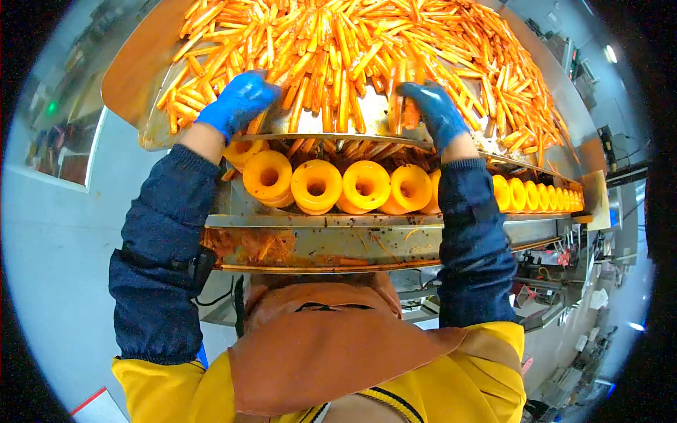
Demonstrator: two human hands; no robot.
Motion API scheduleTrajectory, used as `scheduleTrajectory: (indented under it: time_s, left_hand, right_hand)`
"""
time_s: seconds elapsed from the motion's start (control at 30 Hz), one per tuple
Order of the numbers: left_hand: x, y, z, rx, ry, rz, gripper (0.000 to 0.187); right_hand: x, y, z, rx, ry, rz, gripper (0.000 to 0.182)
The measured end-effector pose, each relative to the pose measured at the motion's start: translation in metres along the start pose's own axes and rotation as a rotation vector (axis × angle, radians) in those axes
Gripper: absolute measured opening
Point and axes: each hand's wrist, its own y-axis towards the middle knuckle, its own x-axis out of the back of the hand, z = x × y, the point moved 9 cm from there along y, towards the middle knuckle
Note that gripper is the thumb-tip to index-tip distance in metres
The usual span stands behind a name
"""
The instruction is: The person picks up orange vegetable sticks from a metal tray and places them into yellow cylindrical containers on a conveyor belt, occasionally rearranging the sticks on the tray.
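A large heap of peeled carrots (338, 63) lies on a sloping metal tray (307, 123) in front of me. My left hand (243, 102), in a blue glove, is closed at the heap's left front; its fingertips are blurred, and what they hold cannot be made out. At the right front, my right hand (436, 113), also gloved in blue, has its fingers curled against a blurred upright carrot (410, 113). Below the tray's front lip runs a row of yellow-orange cup-like holders (365, 187) with round holes; my right forearm hides part of it.
A metal ledge (331, 243) with carrot scraps and dark specks runs between the row and my brown apron (338, 359). A tan panel (134, 70) borders the tray at left. Machine parts (557, 275) and clutter stand on the right.
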Motion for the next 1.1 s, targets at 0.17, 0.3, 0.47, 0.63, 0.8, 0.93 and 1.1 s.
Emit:
scheduleTrajectory:
  time_s: [0.17, 0.3, 0.47, 0.63, 0.8, 0.93, 1.1]
  left_hand:
    - [0.005, -0.044, 0.007, -0.145, -0.329, -0.277, 0.025]
    - [0.016, -0.095, -0.016, -0.167, -0.308, -0.430, 0.028]
    - [-0.002, -0.144, 0.007, 0.197, -1.172, -0.475, 0.030]
    - [-0.034, -0.190, 0.006, 0.588, -1.654, -0.435, 0.042]
    - [-0.031, -0.235, 0.010, 0.605, -1.622, -0.544, 0.044]
    - [-0.043, -0.246, 0.013, 0.675, -1.598, -0.503, 0.038]
    - [-0.043, -0.244, 0.004, 0.697, -1.562, -0.433, 0.037]
  right_hand:
    - [-0.023, -0.083, 0.021, 0.276, 0.822, -0.278, 0.027]
    - [-0.111, -0.101, 0.003, 0.044, 0.576, -0.090, 0.024]
    - [-0.110, -0.118, 0.021, 0.169, 0.771, -0.217, 0.022]
    - [-0.150, -0.106, 0.031, 0.276, 0.479, -0.076, 0.022]
    - [-0.104, -0.127, 0.054, 0.392, 0.125, -0.405, 0.028]
    - [-0.119, -0.122, 0.073, 0.536, 0.129, -0.418, 0.029]
    - [-0.181, -0.090, 0.070, 0.295, 0.298, -0.020, 0.037]
